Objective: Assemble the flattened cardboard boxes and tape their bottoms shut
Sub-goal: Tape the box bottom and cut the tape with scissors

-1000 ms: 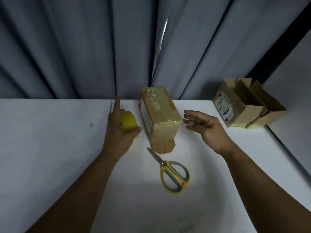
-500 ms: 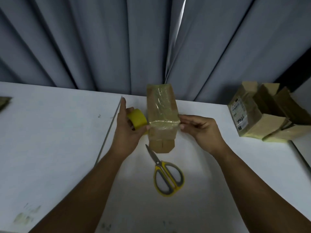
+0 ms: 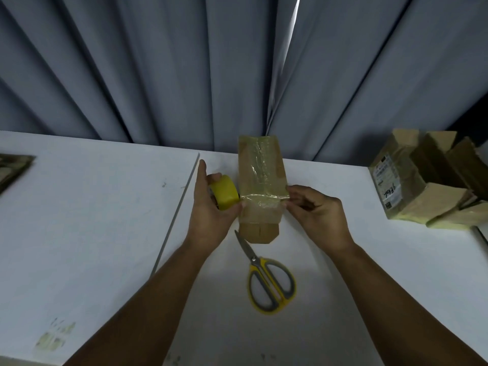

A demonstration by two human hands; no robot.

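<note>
A small brown cardboard box (image 3: 260,178) stands on the white table (image 3: 92,220) with clear tape glinting across its upturned face. My left hand (image 3: 211,210) grips a yellow roll of tape (image 3: 225,192) against the box's left side. A strip of tape runs from the roll over the box's near edge. My right hand (image 3: 317,210) pinches the end of that strip at the box's right side.
Yellow-handled scissors (image 3: 266,278) lie shut just in front of the box. Assembled boxes (image 3: 422,180) sit at the right end of the table. Flat cardboard (image 3: 13,167) shows at the far left edge. Grey curtains (image 3: 184,70) hang behind the table.
My right hand has come in from the open air to the box's right side and taken hold of the tape. The left hand pressed the roll closer against the box.
</note>
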